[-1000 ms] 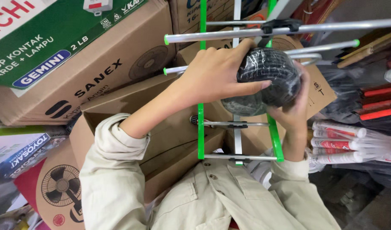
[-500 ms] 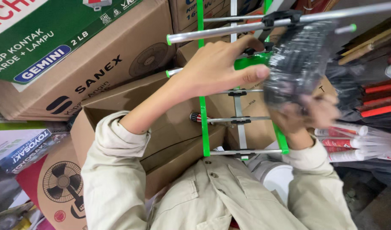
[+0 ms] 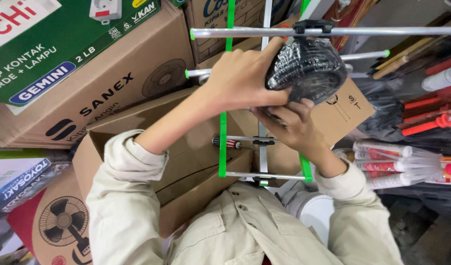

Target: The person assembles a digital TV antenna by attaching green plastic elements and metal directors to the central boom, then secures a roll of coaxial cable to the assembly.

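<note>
A: Closest to the camera, what's there?

B: A beige buttoned work shirt [image 3: 245,230], sleeves pushed up. Just beyond it, the right hand [image 3: 292,125] cups the underside of a black coil of cable wrapped in clear plastic [image 3: 309,68], fingers curled up against it.

A: And the left hand [image 3: 240,78]?

B: It lies over the coil's near side, fingers closed around the edge. So both hands grip the bundle, pressed against the aluminium aerial with green plastic rails [image 3: 262,98].

A: Anything different from a moment ago?

B: Half a second back the coil was blurred and off to the right; now it sits sharp and centred under the top crossbar, so I'd judge it's being settled against the frame.

A: Farther out?

B: Brown cardboard cartons with fan drawings [image 3: 137,83] at left, white sealant tubes with red caps [image 3: 402,164] at right.
</note>
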